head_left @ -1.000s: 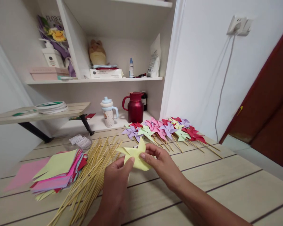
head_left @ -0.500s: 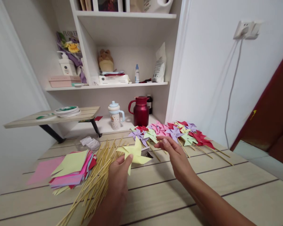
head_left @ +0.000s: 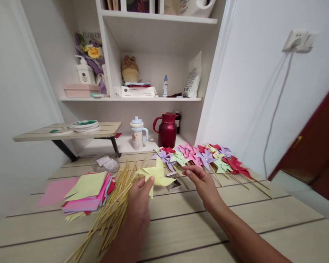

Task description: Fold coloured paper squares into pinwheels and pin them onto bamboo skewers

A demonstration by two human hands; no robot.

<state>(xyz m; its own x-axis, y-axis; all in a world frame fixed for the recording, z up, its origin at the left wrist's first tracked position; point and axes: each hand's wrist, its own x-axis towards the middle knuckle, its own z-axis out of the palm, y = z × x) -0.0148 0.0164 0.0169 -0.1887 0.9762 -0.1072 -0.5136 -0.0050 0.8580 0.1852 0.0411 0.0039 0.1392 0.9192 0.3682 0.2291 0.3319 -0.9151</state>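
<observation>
Fingers: left hand (head_left: 138,204) pinches yellow pinwheel (head_left: 156,176) | right hand (head_left: 204,182) loosely curled | bamboo sticks (head_left: 112,208), small box (head_left: 174,185) beside

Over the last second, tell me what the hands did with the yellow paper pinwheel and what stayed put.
The right hand let go of the yellow pinwheel and moved right, toward the finished pinwheels; its fingertips now sit by a small box. The left hand alone keeps pinching the pinwheel. The paper stack and bamboo sticks stayed as they were.
</observation>
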